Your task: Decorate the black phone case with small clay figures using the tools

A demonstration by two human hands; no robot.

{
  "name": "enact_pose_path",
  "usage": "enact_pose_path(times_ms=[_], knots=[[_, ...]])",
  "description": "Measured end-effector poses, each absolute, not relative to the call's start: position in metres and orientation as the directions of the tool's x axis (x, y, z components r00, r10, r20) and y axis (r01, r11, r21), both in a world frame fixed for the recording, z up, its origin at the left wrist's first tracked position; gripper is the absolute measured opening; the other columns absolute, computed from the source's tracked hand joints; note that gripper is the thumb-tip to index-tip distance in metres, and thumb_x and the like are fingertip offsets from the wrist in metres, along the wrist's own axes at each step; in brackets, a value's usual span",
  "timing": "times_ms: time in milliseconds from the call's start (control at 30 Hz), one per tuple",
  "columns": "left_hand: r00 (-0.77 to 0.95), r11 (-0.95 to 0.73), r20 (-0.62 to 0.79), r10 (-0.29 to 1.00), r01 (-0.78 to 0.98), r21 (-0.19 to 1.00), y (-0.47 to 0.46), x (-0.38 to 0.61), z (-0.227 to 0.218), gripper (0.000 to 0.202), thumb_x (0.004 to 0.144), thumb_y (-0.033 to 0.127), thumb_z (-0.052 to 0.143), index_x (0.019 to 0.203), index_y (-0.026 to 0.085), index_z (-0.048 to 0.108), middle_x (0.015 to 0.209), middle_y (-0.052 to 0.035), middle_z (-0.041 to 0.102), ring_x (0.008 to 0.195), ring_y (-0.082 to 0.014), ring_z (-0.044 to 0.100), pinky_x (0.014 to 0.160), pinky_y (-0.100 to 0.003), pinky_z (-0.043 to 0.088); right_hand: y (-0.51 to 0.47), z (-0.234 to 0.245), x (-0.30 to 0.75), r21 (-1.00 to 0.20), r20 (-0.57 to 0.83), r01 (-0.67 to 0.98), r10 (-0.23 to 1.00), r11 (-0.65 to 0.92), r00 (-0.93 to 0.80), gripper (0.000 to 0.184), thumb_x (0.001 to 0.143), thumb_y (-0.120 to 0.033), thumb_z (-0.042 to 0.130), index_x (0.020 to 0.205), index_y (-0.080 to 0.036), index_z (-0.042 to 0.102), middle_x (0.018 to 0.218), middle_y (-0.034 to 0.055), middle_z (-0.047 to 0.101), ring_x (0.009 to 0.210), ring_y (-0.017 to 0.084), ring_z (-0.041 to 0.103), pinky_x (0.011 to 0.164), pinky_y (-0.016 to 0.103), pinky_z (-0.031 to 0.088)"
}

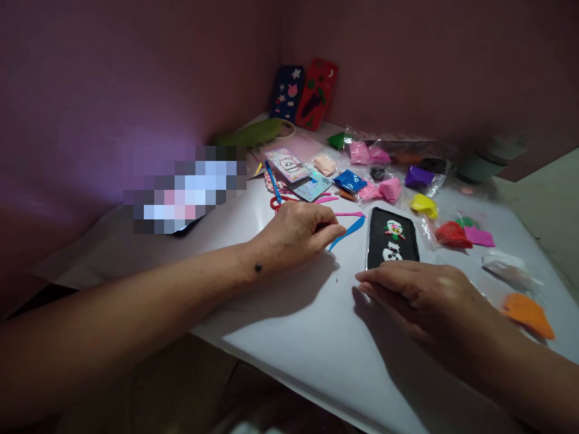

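Note:
My left hand (301, 232) hovers over the table left of centre, fingers curled and thumb pressed to the index finger. Whatever is in that pinch is hidden. Just beyond its thumb is a blue plastic modelling knife (355, 228); I cannot tell whether they touch. A black phone case (406, 232) lies on the table, decorated with a small white, green and yellow figure and a white skull-like figure. My right hand (420, 295) is at the case's near end and covers part of it. Its thumb and fingertips are closed together, with nothing nameable showing between them.
Bagged coloured clay, including blue (350, 181), red (453, 234) and orange (528, 314) pieces, spreads across the right side. Red-handled scissors (274, 204) and a cartoon card (287, 165) lie behind my left hand. Two decorated cases, blue (287, 93) and red (317, 93), lean in the corner.

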State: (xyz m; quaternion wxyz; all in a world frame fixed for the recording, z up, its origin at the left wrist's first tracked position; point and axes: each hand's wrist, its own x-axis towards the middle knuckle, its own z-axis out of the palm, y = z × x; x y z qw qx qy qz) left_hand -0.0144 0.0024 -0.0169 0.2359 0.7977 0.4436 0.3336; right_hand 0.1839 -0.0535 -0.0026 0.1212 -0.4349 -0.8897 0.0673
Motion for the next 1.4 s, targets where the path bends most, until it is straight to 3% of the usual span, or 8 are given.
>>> enact_pose_path(times_ms=[200,433,633,733,933,1067,1233,1400], knots=[[0.381,-0.492,0.323,0.866,0.54,0.683,0.003,-0.014,-0.017,0.015,0.081,0.016,0.061,0.068,0.012,0.068,0.059,0.0016,0.062,0.057,-0.0074,0.052,0.056,-0.019,0.036,-0.055,0.0,0.182,-0.329,0.187,0.706,0.776,0.627,-0.602,0.029,0.085,-0.013,0.045,0.093,-0.014,0.072,0.076,0.0064,0.076,0.062,0.02,0.07,0.052,0.028,0.051],[0.376,-0.484,0.315,0.872,0.556,0.676,0.004,-0.015,-0.018,0.017,0.082,0.016,0.057,0.069,0.013,0.067,0.061,0.0011,0.063,0.058,-0.0084,0.053,0.057,-0.02,0.038,-0.065,0.016,0.194,-0.269,0.334,0.719,0.763,0.64,-0.554,0.022,0.089,-0.023,0.049,0.081,-0.021,0.069,0.066,0.0017,0.072,0.05,0.015,0.065,0.047,0.024,0.049],[0.391,-0.408,0.198,0.899,0.582,0.703,0.005,-0.016,-0.018,0.012,0.079,0.013,0.055,0.079,0.014,0.067,0.075,-0.0015,0.067,0.067,-0.0107,0.058,0.06,-0.02,0.04,-0.073,0.011,0.24,-0.246,0.442,0.843,0.829,0.478,-0.341,0.015,0.09,-0.03,0.052,0.087,-0.03,0.067,0.074,-0.0005,0.074,0.061,0.02,0.067,0.052,0.031,0.047],[0.427,-0.392,0.103,0.898,0.671,0.629,0.006,-0.014,-0.011,0.013,0.079,0.017,0.054,0.078,0.015,0.066,0.074,-0.0019,0.067,0.064,-0.0113,0.057,0.058,-0.021,0.039,-0.078,0.0,0.25,-0.265,0.447,0.841,0.833,0.472,-0.326,0.014,0.09,-0.027,0.053,0.09,-0.028,0.066,0.078,0.0011,0.073,0.064,0.02,0.067,0.053,0.03,0.046],[0.46,-0.421,-0.041,0.887,0.842,0.336,0.014,0.0,-0.004,0.018,0.076,0.022,0.052,0.084,0.019,0.067,0.078,-0.0054,0.067,0.068,-0.0163,0.058,0.056,-0.024,0.036,-0.086,-0.014,0.249,-0.222,0.491,0.723,0.715,0.655,-0.497,0.015,0.088,-0.015,0.053,0.096,-0.015,0.066,0.059,0.0005,0.057,0.051,0.014,0.056,0.049,0.026,0.043],[0.447,-0.424,-0.035,0.894,0.869,0.256,0.024,0.019,-0.006,0.02,0.073,0.02,0.052,0.087,0.018,0.067,0.083,-0.0089,0.066,0.069,-0.0183,0.056,0.054,-0.025,0.033,-0.087,-0.015,0.249,-0.28,0.557,0.692,0.7,0.665,-0.447,0.015,0.087,-0.011,0.053,0.088,-0.011,0.068,0.06,0.0023,0.057,0.052,0.013,0.054,0.05,0.027,0.043],[0.405,-0.377,-0.137,0.904,0.906,0.19,0.03,0.039,0.001,0.014,0.064,0.013,0.057,0.074,0.017,0.066,0.063,-0.0031,0.058,0.054,-0.0145,0.051,0.047,-0.023,0.031,-0.085,-0.017,0.253,-0.388,0.524,0.71,0.774,0.588,-0.355,0.014,0.088,-0.015,0.054,0.085,-0.014,0.067,0.061,0.001,0.054,0.054,0.013,0.052,0.052,0.026,0.041],[0.359,-0.328,-0.211,0.909,0.929,0.171,0.029,0.054,0.008,0.008,0.056,0.008,0.057,0.057,0.016,0.06,0.055,-0.0032,0.053,0.051,-0.0175,0.051,0.048,-0.026,0.034,-0.082,-0.02,0.257,-0.42,0.499,0.703,0.793,0.573,-0.348,0.012,0.088,-0.015,0.055,0.084,-0.015,0.067,0.061,0.0,0.054,0.054,0.012,0.051,0.053,0.025,0.04]])
